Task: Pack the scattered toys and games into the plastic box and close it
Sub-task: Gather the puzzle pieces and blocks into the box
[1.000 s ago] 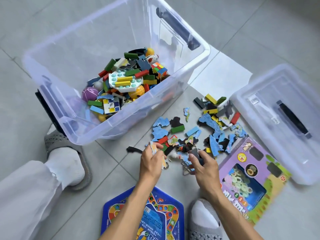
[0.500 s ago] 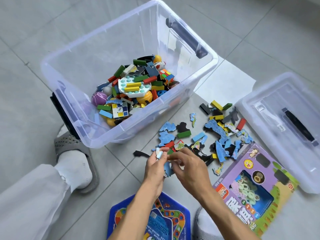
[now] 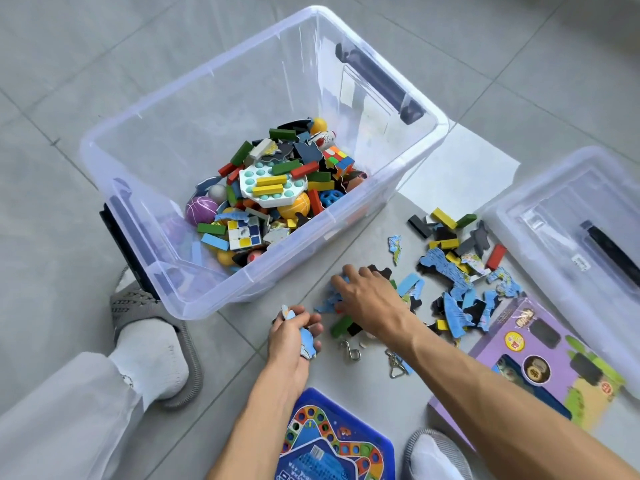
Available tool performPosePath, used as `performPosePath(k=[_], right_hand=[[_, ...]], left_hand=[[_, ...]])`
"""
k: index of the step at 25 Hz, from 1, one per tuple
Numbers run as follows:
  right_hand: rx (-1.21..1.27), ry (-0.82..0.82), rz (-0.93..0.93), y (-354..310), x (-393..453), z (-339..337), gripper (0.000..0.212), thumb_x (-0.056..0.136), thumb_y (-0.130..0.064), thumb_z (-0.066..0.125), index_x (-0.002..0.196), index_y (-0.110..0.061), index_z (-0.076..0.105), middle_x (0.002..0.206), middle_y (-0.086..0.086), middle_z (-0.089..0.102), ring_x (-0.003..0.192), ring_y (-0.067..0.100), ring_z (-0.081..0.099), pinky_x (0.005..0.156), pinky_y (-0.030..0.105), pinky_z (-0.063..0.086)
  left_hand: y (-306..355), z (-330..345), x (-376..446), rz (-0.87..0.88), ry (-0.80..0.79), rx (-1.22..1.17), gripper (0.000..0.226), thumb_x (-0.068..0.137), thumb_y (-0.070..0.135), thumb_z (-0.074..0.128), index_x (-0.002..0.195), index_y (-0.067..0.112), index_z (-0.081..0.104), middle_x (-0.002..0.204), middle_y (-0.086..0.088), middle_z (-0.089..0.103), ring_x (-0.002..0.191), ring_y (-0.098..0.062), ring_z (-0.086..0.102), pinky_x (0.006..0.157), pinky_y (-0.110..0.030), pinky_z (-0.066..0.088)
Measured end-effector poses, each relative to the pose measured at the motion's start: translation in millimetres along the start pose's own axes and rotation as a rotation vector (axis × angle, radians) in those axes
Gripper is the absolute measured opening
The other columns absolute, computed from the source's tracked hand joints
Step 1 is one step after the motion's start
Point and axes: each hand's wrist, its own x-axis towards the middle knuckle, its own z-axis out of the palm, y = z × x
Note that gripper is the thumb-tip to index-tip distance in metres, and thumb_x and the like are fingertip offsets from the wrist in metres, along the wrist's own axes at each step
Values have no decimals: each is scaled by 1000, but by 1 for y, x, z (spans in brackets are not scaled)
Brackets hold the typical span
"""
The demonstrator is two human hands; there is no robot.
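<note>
A clear plastic box [image 3: 374, 209] stands on the tiled floor, holding blocks, balls, puzzle cubes and puzzle pieces. Its clear lid [image 3: 540, 244] lies upside down at the right. Blue puzzle pieces [image 3: 450, 271] and coloured blocks [image 3: 445, 218] are scattered on the floor between them. My left hand [image 3: 294, 336] is closed around a bunch of blue puzzle pieces, just in front of the box. My right hand [image 3: 367, 299] lies palm down with fingers spread over pieces beside the box's near corner; what its fingers touch is hidden.
A purple game box [image 3: 540, 362] lies at the right, a blue game board [image 3: 332, 441] at the bottom centre. Metal wire puzzles [image 3: 349, 349] lie near my hands. My feet in grey slippers [image 3: 152, 327] stand left of the box and at the bottom.
My hands have parted. The right hand reached forward onto the pieces by the box, while the left hand stayed low, still gripping its pieces.
</note>
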Motion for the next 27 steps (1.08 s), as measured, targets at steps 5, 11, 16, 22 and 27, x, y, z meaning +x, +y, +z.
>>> performPosePath(k=[5, 11, 16, 22, 27], right_hand=[[408, 128, 269, 12, -18, 3, 31, 79, -29, 71, 103, -17, 54, 107, 0, 44, 87, 22, 51, 71, 36, 49], [1618, 213, 596, -15, -59, -15, 22, 78, -6, 80, 93, -12, 65, 90, 8, 68, 74, 17, 67, 61, 25, 54], [780, 341, 151, -41, -112, 11, 30, 101, -34, 43, 127, -27, 56, 124, -11, 61, 104, 11, 56, 88, 29, 44], [431, 122, 450, 12, -123, 30, 76, 84, -70, 42, 151, -41, 19, 163, -2, 10, 146, 23, 18, 111, 49, 31], [22, 39, 341, 27, -108, 43, 67, 79, -59, 62, 137, -31, 42, 151, 8, 34, 117, 37, 47, 83, 48, 42]], left_hand=[[-4, 7, -6, 35, -3, -13, 15, 93, 2, 52, 92, 16, 58, 78, -8, 64, 69, -19, 61, 51, -24, 40], [-9, 23, -20, 22, -201, -5, 5, 91, 19, 60, 89, 15, 63, 81, -9, 68, 64, -17, 65, 52, -25, 43], [-28, 30, -32, -194, -452, -2, 20, 94, 23, 54, 108, 15, 66, 98, -10, 74, 82, -19, 70, 71, -30, 53], [-30, 19, -22, -147, -234, -24, 21, 87, -2, 45, 97, 12, 59, 64, -11, 61, 64, -26, 66, 70, -38, 53], [-25, 42, -3, 472, -5, 871, 13, 84, 10, 60, 94, 18, 55, 74, -2, 60, 61, -19, 54, 55, -27, 42]])
